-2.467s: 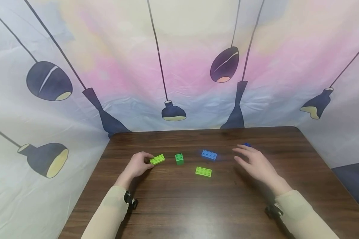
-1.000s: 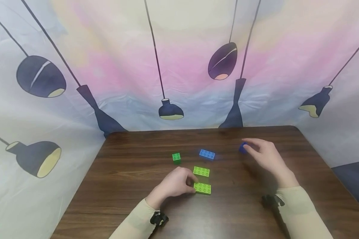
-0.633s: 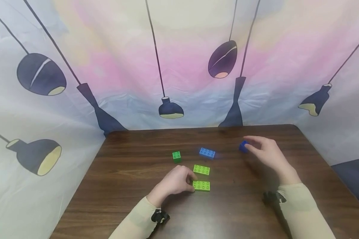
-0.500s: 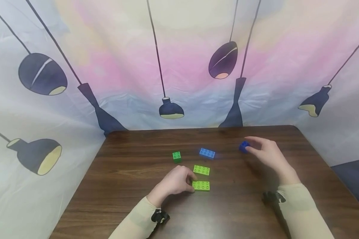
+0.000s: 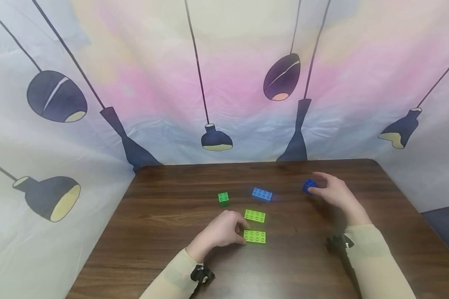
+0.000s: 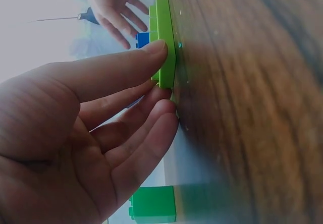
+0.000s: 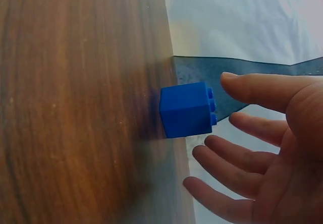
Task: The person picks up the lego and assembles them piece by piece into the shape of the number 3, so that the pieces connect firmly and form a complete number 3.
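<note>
My left hand (image 5: 218,229) pinches the left end of the nearer lime-green brick (image 5: 255,237), which lies flat on the table. In the left wrist view, the thumb (image 6: 136,60) presses on that brick's side and the fingers curl behind it. Just beyond it sits a second lime-green brick (image 5: 255,215) of the same size. My right hand (image 5: 334,192) is beside a small dark blue brick (image 5: 309,186) at the back right. The right wrist view shows its spread fingers apart from the dark blue brick (image 7: 186,110), with a gap over the studs.
A small green brick (image 5: 223,199) stands left of the lime-green pair. A lighter blue brick (image 5: 262,194) lies behind them, toward the table's back. The dark wooden table (image 5: 164,182) ends at a printed curtain (image 5: 243,99) behind.
Since the earliest frame, my left hand has brought the lime-green brick from the left to in front of the other one. My right hand has moved to the dark blue brick, its fingers parting lately.
</note>
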{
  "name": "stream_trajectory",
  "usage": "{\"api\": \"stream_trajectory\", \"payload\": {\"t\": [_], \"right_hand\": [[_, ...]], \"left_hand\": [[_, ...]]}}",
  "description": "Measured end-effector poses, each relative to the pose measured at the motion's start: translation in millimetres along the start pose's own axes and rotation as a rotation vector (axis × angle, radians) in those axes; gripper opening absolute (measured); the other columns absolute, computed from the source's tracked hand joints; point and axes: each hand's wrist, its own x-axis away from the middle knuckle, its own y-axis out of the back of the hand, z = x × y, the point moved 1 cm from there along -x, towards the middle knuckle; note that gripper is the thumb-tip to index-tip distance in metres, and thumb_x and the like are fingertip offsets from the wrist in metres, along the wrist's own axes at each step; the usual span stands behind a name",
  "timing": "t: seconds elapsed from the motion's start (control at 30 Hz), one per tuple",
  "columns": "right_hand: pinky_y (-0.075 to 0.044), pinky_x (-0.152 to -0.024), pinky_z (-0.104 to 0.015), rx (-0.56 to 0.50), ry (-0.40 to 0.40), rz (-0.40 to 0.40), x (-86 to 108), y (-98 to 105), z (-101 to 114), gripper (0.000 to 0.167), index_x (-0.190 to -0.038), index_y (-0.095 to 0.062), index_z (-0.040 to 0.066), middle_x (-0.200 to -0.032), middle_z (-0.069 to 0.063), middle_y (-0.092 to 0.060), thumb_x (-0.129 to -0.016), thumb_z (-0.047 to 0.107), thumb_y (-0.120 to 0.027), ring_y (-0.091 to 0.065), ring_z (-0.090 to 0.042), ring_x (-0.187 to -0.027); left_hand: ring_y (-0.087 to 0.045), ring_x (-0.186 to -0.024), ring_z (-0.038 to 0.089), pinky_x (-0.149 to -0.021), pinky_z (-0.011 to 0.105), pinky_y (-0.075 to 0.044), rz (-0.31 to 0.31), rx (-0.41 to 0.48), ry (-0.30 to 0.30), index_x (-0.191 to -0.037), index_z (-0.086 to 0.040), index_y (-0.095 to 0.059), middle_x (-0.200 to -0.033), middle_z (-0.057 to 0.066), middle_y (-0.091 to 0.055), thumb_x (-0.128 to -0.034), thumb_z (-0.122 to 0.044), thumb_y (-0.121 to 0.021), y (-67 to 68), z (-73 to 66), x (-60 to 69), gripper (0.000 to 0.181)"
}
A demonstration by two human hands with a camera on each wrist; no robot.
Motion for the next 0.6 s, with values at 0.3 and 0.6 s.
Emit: {"api": "stream_trajectory", "payload": {"t": [0.3, 0.6], "right_hand": [[-0.042, -0.107, -0.069, 0.032, -0.018, -0.001, -7.0, -5.9, -4.8, 0.071, -0.152, -0.048, -0.007, -0.149, -0.037, -0.051, -0.1, 0.035, -0.074, -0.05, -0.055, -0.135], [-0.046, -0.102, -0.066, 0.039, -0.055, -0.022, -9.9, -10.2, -7.7, 0.064, -0.144, -0.052, -0.01, -0.135, -0.036, -0.06, -0.101, 0.033, -0.072, -0.057, -0.052, -0.125]], "left_hand": [[-0.057, -0.073, 0.003, -0.067, 0.024, -0.049, 0.01, 0.034, 0.009, -0.106, -0.01, -0.084, -0.088, -0.008, -0.069, -0.0758, -0.007, -0.097, 2.4, 1.4, 0.9, 0.033], [-0.056, -0.072, 0.003, -0.066, 0.024, -0.049, 0.006, 0.029, 0.013, -0.104, -0.011, -0.084, -0.085, -0.009, -0.067, -0.076, -0.008, -0.097, 1.2, 2.5, 1.1, 0.03]]}}
